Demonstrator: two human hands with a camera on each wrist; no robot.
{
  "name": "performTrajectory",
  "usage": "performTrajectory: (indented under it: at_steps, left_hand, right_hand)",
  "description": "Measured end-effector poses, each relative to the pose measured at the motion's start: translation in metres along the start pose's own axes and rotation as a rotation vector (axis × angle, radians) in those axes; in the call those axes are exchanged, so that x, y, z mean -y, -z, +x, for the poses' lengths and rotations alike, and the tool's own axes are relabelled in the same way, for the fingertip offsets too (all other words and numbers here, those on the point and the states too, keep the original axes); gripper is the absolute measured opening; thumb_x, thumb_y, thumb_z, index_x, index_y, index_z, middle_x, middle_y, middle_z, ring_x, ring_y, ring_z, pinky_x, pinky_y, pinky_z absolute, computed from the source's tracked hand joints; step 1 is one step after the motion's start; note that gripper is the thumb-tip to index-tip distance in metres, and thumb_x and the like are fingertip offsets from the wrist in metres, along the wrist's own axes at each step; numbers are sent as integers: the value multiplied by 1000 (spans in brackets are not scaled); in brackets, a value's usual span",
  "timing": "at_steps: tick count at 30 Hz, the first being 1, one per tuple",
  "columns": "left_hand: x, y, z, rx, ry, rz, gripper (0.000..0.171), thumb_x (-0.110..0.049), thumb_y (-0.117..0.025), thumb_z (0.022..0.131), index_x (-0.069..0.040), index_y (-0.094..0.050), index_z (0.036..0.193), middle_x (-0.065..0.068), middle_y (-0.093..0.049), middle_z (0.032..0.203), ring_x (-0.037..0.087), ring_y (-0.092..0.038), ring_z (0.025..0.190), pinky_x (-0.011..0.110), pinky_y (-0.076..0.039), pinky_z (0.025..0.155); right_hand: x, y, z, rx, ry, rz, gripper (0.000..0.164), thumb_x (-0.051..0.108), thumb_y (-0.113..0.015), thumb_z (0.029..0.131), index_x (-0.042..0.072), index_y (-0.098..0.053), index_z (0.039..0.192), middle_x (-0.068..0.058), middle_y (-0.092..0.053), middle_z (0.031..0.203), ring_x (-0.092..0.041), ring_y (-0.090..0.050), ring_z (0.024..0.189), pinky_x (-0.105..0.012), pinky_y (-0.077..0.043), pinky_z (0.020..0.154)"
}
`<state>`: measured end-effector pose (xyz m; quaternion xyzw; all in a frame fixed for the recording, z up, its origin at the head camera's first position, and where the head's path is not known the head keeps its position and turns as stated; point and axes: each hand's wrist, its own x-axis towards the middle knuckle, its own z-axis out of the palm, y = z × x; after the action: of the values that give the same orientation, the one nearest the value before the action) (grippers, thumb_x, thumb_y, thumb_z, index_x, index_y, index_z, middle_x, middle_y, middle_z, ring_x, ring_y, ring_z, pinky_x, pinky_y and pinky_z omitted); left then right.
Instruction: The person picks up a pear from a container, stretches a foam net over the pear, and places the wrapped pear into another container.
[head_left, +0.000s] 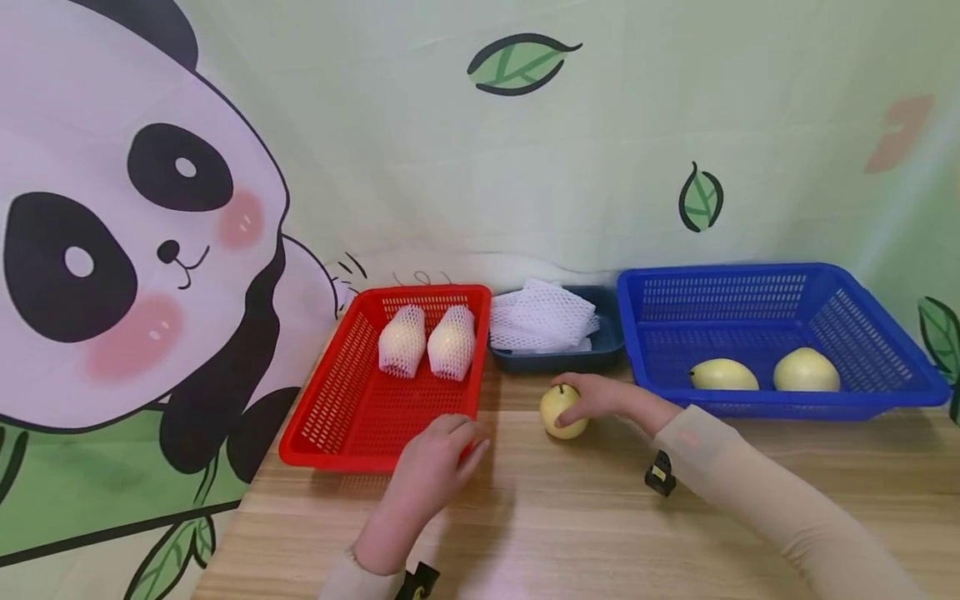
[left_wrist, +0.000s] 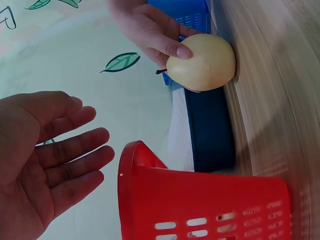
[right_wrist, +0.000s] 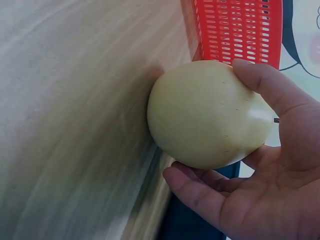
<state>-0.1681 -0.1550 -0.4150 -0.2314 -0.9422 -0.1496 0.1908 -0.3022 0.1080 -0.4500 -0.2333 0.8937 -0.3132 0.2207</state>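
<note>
Spatially: wooden tabletop (head_left: 585,533); at right, blue plastic basket (head_left: 783,403); at left, red plastic basket (head_left: 345,462); between these 2, dark tray (head_left: 558,362) of white foam-net sleeves (head_left: 547,317). Left hand (head_left: 435,458): beside red basket's near right corner, fingers loose, nothing held. Right hand (head_left: 598,398): apart from left, thumb and fingers clamped round 1 yellow pear (head_left: 557,415), in front of tray. Pear lies right of left hand and farther out, at the tabletop (contact cannot be told); right hand nearer; long axis roughly upright, stem (left_wrist: 160,71) up.

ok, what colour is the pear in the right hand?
The pear is pale yellow; shows best in the right wrist view.
</note>
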Motion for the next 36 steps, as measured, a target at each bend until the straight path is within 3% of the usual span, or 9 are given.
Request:
performTrajectory:
  at_steps: [5,11,16,20,23,25,28,32,36]
  left_hand:
    - [-3,7,11,50,1,-66,15,-19,-76,91,-11,-76,104,6,-75,105,24,-69,100,38,-62,84]
    - [-9,31,40,157,22,-163,28,-23,-72,95,-12,-72,121,6,-73,122,25,-67,116,42,-58,100]
    - [-10,48,70,179,-12,-132,31,-23,-72,96,-12,-70,125,6,-72,126,25,-65,121,42,-56,104]
    - [-6,55,96,182,-85,-62,32,-20,-71,96,-8,-69,125,9,-72,124,26,-67,118,40,-58,101]
    - [-4,59,119,219,-94,-16,35,-20,-70,96,-7,-67,128,11,-71,125,27,-67,116,39,-59,100]
    - [-3,60,135,260,-63,-22,37,-20,-69,97,-7,-66,131,11,-70,130,28,-67,120,40,-57,102]
    - [-2,53,159,323,47,-86,39,-21,-66,99,-8,-63,136,12,-69,133,29,-66,121,40,-57,103]
    - [-2,31,190,353,237,-292,42,-23,-63,101,-7,-60,139,15,-68,135,30,-65,123,40,-57,103]
    - [4,0,216,343,372,-457,50,-26,-62,100,-4,-55,145,18,-62,143,31,-61,132,42,-52,110]
  right_hand:
    - [-2,-1,-3,-40,16,5,75,24,-78,84,-8,-46,144,-29,-60,134,-36,-57,118,-49,-47,108]
    - [-7,-4,-10,-130,72,9,75,24,-78,85,-13,-45,142,-34,-59,134,-42,-58,121,-55,-47,110]
    - [-9,-8,-23,-201,103,-13,75,25,-79,87,-15,-44,141,-36,-55,137,-49,-53,129,-60,-44,112]
    - [-8,-13,-38,-249,94,-3,76,25,-79,88,-14,-44,142,-38,-53,140,-51,-52,131,-62,-44,111]
    - [-6,-16,-50,-286,101,2,73,25,-79,88,-13,-47,141,-36,-54,139,-52,-53,130,-63,-44,110]
    - [-5,-19,-59,-309,126,3,68,24,-80,87,-12,-52,138,-35,-57,138,-52,-54,129,-63,-45,109]
    - [0,-24,-74,-331,173,-1,58,23,-79,87,-9,-59,131,-32,-61,133,-51,-56,126,-63,-47,106]
    - [8,-30,-94,-353,216,-6,47,22,-79,87,-3,-65,123,-29,-64,129,-49,-58,124,-64,-47,105]
    - [16,-35,-107,-360,232,-27,45,25,-81,86,1,-67,122,-25,-65,129,-47,-59,125,-64,-47,106]
